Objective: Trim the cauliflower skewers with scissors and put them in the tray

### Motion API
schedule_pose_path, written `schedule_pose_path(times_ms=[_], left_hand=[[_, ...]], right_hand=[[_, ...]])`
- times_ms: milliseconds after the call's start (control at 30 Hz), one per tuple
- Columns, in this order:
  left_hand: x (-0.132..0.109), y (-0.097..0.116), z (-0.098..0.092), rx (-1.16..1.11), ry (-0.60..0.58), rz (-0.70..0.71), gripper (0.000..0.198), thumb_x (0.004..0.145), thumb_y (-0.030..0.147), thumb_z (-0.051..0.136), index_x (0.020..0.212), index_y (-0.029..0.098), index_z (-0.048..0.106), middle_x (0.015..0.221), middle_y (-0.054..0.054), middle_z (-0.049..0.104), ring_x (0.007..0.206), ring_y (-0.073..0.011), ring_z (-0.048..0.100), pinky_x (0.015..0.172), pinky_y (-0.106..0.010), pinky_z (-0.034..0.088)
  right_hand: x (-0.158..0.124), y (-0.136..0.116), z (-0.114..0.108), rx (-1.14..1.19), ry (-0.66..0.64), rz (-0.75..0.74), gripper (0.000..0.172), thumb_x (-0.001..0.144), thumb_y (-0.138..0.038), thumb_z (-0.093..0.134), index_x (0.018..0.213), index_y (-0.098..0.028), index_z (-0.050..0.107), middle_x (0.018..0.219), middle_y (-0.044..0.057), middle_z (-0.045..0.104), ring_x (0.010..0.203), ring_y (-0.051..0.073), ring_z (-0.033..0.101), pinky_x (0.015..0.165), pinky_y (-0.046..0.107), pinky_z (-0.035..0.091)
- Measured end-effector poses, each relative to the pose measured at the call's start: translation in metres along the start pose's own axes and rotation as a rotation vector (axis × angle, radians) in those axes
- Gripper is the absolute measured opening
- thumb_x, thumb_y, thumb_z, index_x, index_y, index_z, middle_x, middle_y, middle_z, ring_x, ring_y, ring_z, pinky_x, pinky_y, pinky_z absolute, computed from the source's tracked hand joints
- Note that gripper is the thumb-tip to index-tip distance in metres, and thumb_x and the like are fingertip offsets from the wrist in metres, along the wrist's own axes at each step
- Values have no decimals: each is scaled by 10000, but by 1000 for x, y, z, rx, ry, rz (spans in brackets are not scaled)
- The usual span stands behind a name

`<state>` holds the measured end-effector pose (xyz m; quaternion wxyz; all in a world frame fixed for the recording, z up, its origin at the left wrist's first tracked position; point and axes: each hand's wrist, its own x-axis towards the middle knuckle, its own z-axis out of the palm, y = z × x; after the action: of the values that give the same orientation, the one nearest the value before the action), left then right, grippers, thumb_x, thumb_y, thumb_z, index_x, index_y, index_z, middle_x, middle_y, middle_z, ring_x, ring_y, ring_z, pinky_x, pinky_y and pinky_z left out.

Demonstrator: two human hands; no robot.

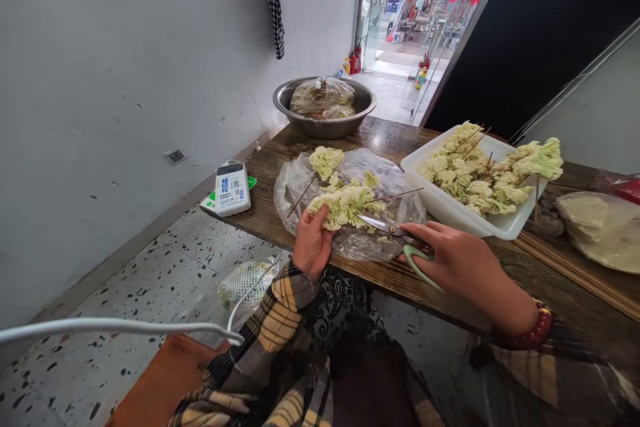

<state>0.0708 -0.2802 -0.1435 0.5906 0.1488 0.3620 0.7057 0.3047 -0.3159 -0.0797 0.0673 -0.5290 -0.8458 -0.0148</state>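
Observation:
My left hand is closed around the near left end of a cauliflower skewer, above a clear plastic bag spread on the table. Thin brown stick ends poke out on both sides of the florets. In my right hand are scissors with pale green handles. Their blades point left and touch or lie very near the florets' right side. Behind the skewer, a loose cauliflower floret rests on the bag.
A white plastic tray heaped with skewered cauliflower stands at the right. Thin bamboo sticks and a bag of pale round sheets lie beyond it. A metal basin holds bagged food at the back. A power bank sits at the left corner.

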Motion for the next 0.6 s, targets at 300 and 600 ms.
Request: schedule_pose_path(times_ms=[300, 600], left_hand=[[1, -4, -1, 3, -30, 41, 295, 686, 180, 751, 955, 179, 632, 988, -33, 714, 986, -188, 667, 920, -319, 510], [1, -5, -2, 54, -30, 91, 283, 696, 212, 753, 944, 200, 617, 1020, -23, 707, 937, -158, 667, 874, -288, 522]], right_hand=[[14, -8, -18, -61, -140, 28, 393, 838, -390, 553, 1215, -315, 631, 900, -2, 693, 728, 186, 635, 520, 282, 276], [29, -20, -33, -61, -219, -7, 325, 837, -367, 549, 1110, -243, 676, 916, 46, 718, 807, 230, 655, 539, 290, 276]])
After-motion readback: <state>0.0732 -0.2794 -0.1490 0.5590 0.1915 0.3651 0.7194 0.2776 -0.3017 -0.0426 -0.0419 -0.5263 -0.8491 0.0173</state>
